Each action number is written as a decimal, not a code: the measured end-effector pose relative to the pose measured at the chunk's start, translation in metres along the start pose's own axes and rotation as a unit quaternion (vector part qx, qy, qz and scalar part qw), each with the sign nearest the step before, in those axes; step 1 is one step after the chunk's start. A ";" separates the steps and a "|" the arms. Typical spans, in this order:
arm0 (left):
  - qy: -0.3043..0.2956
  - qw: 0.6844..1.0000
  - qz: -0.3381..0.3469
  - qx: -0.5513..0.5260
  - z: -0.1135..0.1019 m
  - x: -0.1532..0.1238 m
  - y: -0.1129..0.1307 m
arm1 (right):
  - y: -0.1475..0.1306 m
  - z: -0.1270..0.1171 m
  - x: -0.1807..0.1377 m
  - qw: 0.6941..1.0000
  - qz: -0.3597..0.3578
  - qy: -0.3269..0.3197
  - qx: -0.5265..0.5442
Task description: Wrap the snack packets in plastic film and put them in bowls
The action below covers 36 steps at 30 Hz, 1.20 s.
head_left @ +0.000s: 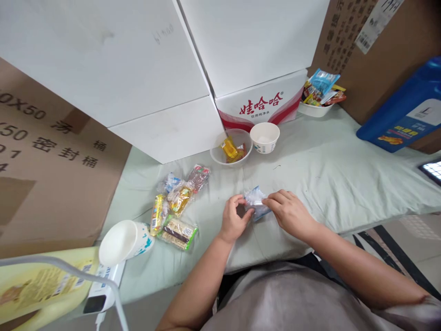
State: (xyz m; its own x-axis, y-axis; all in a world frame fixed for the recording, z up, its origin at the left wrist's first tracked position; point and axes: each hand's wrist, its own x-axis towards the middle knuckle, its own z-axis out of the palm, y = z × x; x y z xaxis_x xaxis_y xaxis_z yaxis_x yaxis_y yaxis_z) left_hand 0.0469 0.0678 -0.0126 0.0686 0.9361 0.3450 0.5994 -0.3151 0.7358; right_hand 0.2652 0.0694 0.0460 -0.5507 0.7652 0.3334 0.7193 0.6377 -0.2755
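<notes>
The left hand (233, 218) and right hand (289, 213) both pinch a clear-and-blue plastic packet (255, 202) at the pale-green cloth (324, 179). Its slick film could slip or split under uneven pulling, spilling any contents. A careless leftward swing could scatter the wrapped snacks (179, 198); a forward bump could tip the paper bowl (264, 146).

Looks like a storage corner here: cardboard cartons (37, 184) tower left and right, white boxes (151, 55) stack up between, hemming in a cloth-covered surface (327, 170)!
</notes>
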 end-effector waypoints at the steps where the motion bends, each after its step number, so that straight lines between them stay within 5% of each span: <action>1: -0.011 1.000 0.007 -0.004 0.001 0.000 0.000 | 0.005 0.001 0.003 1.000 0.012 0.001 -0.013; 12: -0.057 0.990 0.125 0.020 -0.010 0.008 0.010 | 0.079 0.000 -0.009 0.973 0.212 0.039 -0.083; 16: -0.133 0.972 0.191 -0.023 -0.013 0.010 0.014 | 0.057 -0.003 -0.010 0.973 0.176 0.097 0.112; 18: -0.136 0.969 0.207 -0.012 -0.012 0.009 0.015 | 0.041 -0.007 -0.007 0.966 0.121 0.042 0.225; 22: -0.118 0.977 0.172 0.044 -0.006 0.005 0.009 | 0.025 -0.010 -0.001 0.964 0.023 -0.063 0.258; 28: -0.115 0.982 0.152 0.010 -0.006 0.007 0.006 | 0.021 -0.009 -0.002 0.965 0.064 0.017 0.255; 31: -0.091 0.986 0.134 -0.045 -0.010 0.009 0.010 | 0.014 -0.003 -0.002 0.971 0.055 -0.022 0.233; 33: -0.055 0.990 0.091 -0.097 -0.012 0.009 0.009 | 0.013 0.003 -0.001 0.976 0.059 -0.039 0.207; 36: 0.043 0.975 -0.023 -0.217 -0.014 0.010 -0.003 | 0.024 0.007 -0.001 0.971 0.122 0.048 0.198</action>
State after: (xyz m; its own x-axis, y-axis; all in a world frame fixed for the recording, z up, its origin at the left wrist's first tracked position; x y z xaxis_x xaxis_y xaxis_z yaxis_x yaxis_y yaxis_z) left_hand 0.0346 0.0762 -0.0024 -0.0294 0.9401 0.3396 0.2048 -0.3269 0.9226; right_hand 0.2802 0.0846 0.0324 -0.3294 0.8981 0.2913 0.5931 0.4369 -0.6763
